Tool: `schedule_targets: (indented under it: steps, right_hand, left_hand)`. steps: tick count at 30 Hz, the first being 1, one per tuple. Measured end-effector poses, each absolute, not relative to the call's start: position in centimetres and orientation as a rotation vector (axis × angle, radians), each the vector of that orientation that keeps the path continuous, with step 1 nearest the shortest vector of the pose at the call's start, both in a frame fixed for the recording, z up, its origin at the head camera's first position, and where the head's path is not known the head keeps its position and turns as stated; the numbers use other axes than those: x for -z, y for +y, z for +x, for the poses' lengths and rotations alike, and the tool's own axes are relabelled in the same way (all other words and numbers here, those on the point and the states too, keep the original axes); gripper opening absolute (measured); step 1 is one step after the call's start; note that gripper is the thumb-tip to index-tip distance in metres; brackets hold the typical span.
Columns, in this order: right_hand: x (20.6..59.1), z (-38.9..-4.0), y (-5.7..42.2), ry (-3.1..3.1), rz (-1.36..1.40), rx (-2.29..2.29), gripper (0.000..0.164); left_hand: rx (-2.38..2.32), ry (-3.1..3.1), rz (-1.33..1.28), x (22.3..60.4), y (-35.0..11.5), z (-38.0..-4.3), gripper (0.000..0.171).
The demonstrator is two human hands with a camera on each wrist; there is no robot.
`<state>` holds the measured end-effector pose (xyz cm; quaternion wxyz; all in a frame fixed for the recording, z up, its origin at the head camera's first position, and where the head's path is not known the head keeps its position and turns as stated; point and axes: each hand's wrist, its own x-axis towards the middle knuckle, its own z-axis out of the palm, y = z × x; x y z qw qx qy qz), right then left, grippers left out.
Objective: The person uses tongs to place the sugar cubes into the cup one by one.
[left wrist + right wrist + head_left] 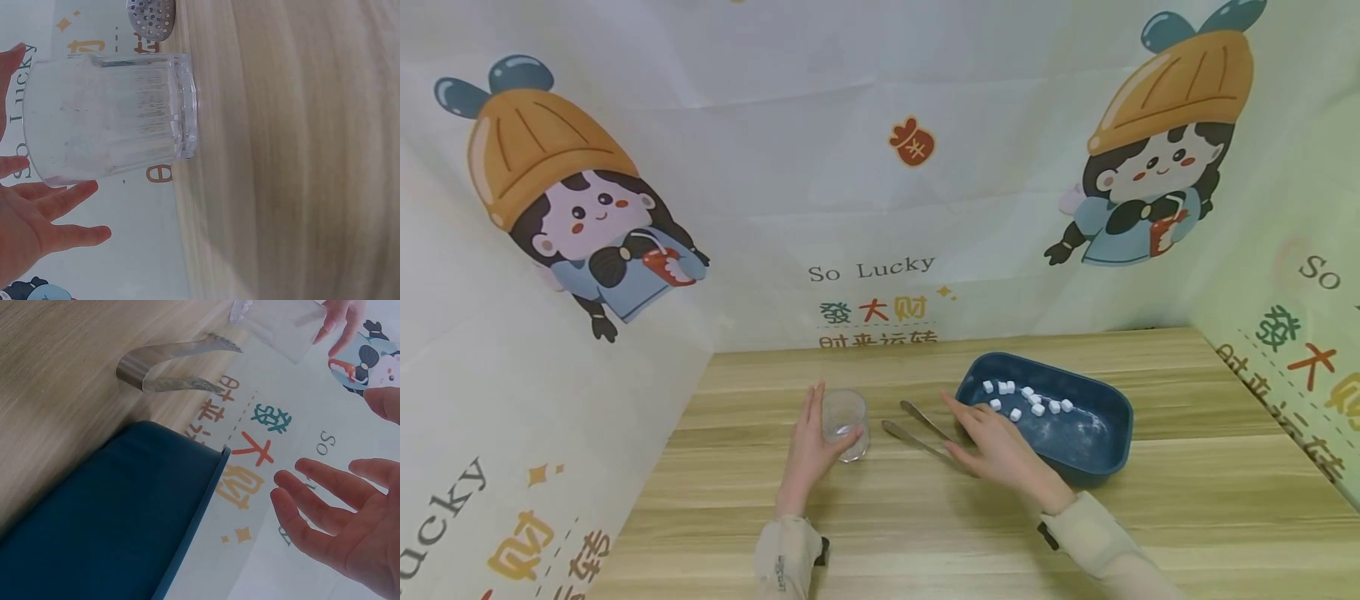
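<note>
A clear glass (846, 408) stands upright on the table, and my left hand (808, 450) is at its left side with fingers and thumb spread around it. In the left wrist view the straight fingers (78, 236) are right at the rim of the glass (112, 119). Metal tongs (917, 445) lie on the table between the glass and a dark blue tray (1086, 437). Over the handle end of the tongs hovers my right hand (1003, 450), its fingers parted and nothing in them. The right wrist view shows the bent end of the tongs (130, 370) apart from that hand (350, 512).
Several small white cubes (1037, 409) lie scattered in the tray, mostly toward its left and back. A printed cloth (760, 208) hangs behind the wooden table (895, 533) and along both sides.
</note>
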<state>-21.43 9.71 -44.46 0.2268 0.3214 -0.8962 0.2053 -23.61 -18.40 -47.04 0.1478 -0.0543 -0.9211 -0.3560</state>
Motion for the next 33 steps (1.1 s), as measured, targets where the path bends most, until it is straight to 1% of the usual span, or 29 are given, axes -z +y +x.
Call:
schedule_targets:
  steps: [10,17,25,33]
  right_hand:
    - [45.1,-22.6,8.2,-2.584,0.828,-0.616,0.064]
    - [45.7,-23.2,7.3,-2.68,0.762,-0.601,0.06]
    - [45.6,-23.4,6.2,-2.685,0.787,-0.553,0.055]
    - [46.8,-24.1,4.8,-2.716,0.78,-0.529,0.054]
  left_hand:
    - [1.104,-2.654,-0.186,47.5,-18.8,-23.9,0.1]
    - [1.1,-2.65,-0.194,47.7,-19.0,-24.0,0.101]
    - [1.116,-2.663,-0.181,48.0,-19.4,-24.4,0.104]
    - [1.115,-2.7,-0.176,48.0,-19.7,-24.5,0.103]
